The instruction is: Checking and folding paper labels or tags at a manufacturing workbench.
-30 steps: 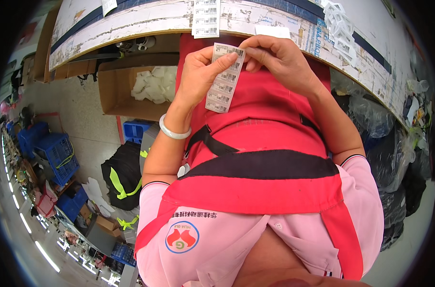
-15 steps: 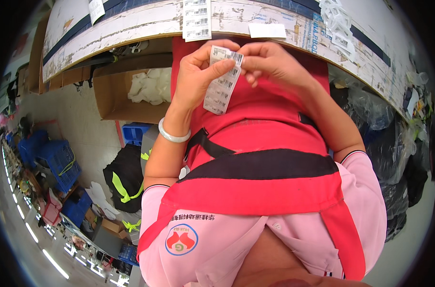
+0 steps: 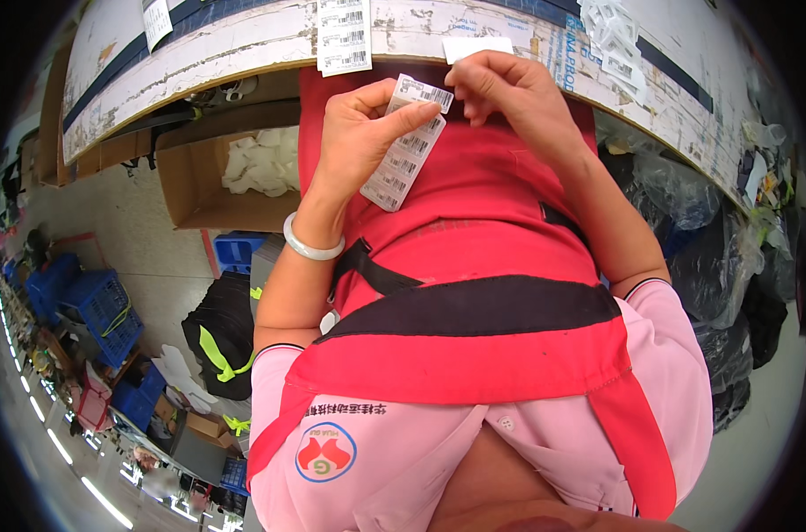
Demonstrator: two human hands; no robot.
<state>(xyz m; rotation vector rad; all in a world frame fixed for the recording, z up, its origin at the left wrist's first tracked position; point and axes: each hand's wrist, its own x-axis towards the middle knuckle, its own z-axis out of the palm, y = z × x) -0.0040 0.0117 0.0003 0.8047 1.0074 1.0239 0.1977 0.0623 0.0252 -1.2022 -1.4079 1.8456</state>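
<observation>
My left hand grips a strip of white barcode labels, thumb on top, holding it at a slant over my red apron. The topmost label sits at a different angle from those below it. Just right of that label's end is my right hand, raised with thumb and forefinger pinched together and the other fingers curled. Whether anything small is between those fingertips is hidden. Ahead, a second strip of labels lies over the table's near edge, and a blank white slip lies behind my right fingers.
The worn white table spans the far side. A pile of label scraps is on its right. Below stands a cardboard box with white pieces inside. Blue crates and a black bag are at left, dark plastic bags at right.
My right hand has drawn away from the label strip, up and slightly right. My left hand still holds the strip, now tilted more. The whole view has shifted slightly.
</observation>
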